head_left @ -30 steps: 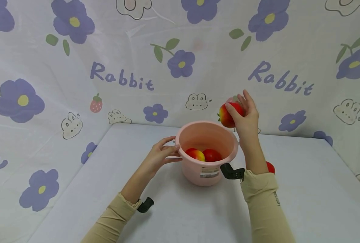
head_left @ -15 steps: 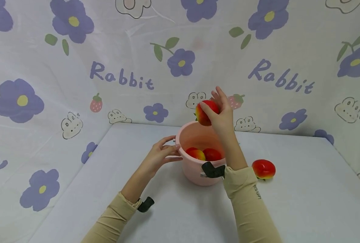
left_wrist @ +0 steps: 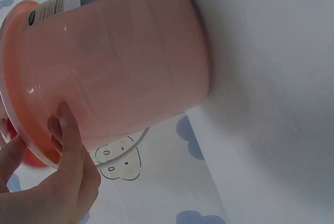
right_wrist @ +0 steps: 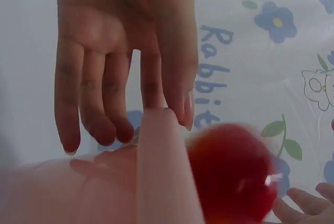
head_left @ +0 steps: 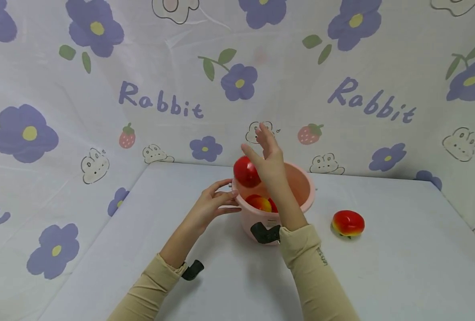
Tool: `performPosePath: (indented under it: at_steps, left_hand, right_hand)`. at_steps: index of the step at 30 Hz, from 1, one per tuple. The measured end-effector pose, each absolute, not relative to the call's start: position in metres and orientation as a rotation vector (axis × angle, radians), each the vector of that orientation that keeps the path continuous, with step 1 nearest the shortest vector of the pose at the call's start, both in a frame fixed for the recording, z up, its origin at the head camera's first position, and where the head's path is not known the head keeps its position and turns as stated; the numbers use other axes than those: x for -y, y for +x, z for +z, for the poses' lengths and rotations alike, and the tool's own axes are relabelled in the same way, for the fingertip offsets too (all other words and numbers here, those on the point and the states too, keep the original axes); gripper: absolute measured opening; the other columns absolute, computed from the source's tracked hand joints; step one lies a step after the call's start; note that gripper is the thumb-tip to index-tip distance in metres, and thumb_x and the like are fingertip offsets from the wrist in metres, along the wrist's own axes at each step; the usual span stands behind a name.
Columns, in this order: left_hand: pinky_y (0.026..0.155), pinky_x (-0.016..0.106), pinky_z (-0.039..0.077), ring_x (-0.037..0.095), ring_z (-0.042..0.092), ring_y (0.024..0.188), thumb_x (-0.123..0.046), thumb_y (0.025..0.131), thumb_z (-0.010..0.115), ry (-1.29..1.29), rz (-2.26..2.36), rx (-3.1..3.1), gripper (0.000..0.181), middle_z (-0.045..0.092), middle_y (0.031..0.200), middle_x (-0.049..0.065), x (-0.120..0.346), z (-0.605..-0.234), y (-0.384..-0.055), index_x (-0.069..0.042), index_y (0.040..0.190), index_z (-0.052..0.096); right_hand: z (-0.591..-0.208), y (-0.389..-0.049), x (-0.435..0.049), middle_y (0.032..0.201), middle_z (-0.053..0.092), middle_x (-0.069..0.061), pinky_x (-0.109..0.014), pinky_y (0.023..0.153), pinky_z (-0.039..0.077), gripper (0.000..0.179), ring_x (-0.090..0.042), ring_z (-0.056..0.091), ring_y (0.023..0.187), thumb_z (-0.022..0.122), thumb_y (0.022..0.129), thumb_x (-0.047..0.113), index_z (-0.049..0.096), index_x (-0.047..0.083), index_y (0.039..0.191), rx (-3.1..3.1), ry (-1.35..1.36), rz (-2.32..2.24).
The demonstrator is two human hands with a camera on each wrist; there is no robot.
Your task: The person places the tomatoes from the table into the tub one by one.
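Note:
A pink bucket (head_left: 303, 185) stands upright on the table. My left hand (head_left: 205, 207) grips its left rim, thumb at the lip and fingers against the outer wall in the left wrist view. Over the bucket's left side, my right hand (head_left: 272, 167) has its fingers spread. Just below that thumb a red, apple-like fruit (head_left: 246, 171) hangs in the air at the bucket's mouth; the right wrist view shows it blurred and apart from the fingers. Inside the bucket lie a red-and-yellow fruit (head_left: 259, 203) and another red one, partly hidden by my right arm.
Another red-and-yellow fruit (head_left: 348, 223) lies on the white table (head_left: 402, 249) to the right of the bucket. Behind the table hangs a white cloth (head_left: 289, 80) printed with flowers and rabbits. A black camera mount (head_left: 264, 232) sticks out from my right wrist.
My right hand has moved left from beside the bucket to above it, and its fingers have let go of the fruit, which has dropped lower. My left hand has stayed on the rim.

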State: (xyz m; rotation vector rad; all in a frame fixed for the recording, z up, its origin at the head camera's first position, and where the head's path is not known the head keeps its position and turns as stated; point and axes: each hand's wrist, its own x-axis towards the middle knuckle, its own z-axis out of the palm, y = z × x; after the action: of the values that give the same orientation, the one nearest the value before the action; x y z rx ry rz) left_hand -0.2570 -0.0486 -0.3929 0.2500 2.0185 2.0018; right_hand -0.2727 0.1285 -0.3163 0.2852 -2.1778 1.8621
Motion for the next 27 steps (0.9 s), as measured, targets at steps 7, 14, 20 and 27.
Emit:
performPosePath:
  at_steps: [7, 14, 20, 27]
  left_hand:
    - [0.097, 0.042, 0.055, 0.025, 0.07, 0.106, -0.028, 0.096, 0.062, 0.242, 2.005, -2.019, 0.053, 0.066, 0.121, 0.017, 0.048, -0.393, -0.258, -0.02, 0.145, 0.042]
    - [0.096, 0.041, 0.055, 0.023, 0.071, 0.104, -0.027, 0.095, 0.063, 0.241, 2.014, -2.014, 0.053, 0.067, 0.118, 0.016, 0.048, -0.393, -0.259, -0.019, 0.144, 0.043]
    - [0.097, 0.041, 0.055, 0.025, 0.07, 0.105, -0.028, 0.095, 0.063, 0.235, 2.013, -2.019, 0.054, 0.067, 0.118, 0.016, 0.048, -0.392, -0.258, -0.02, 0.145, 0.042]
    - [0.097, 0.042, 0.055, 0.024, 0.07, 0.105, -0.029, 0.095, 0.062, 0.222, 2.006, -2.029, 0.054, 0.066, 0.119, 0.017, 0.048, -0.393, -0.258, -0.02, 0.145, 0.042]
  right_hand:
    - [-0.32, -0.267, -0.143, 0.159, 0.034, 0.003, -0.047, 0.119, 0.033, 0.074, -0.016, 0.03, 0.149, 0.066, 0.092, 0.032, 0.025, 0.028, 0.155, 2.207, 0.238, 1.805]
    - [-0.327, -0.264, -0.171, 0.159, 0.034, 0.002, -0.046, 0.121, 0.03, 0.073, -0.015, 0.028, 0.149, 0.065, 0.093, 0.032, 0.026, 0.028, 0.154, 2.219, 0.154, 1.795]
    - [-0.34, -0.259, -0.196, 0.159, 0.033, 0.005, -0.044, 0.12, 0.032, 0.073, -0.014, 0.028, 0.149, 0.064, 0.093, 0.035, 0.025, 0.032, 0.154, 2.219, 0.075, 1.733]
    - [-0.357, -0.251, -0.221, 0.161, 0.03, 0.004, -0.05, 0.121, 0.028, 0.077, -0.016, 0.024, 0.151, 0.065, 0.093, 0.032, 0.02, 0.031, 0.156, 2.216, -0.037, 1.707]
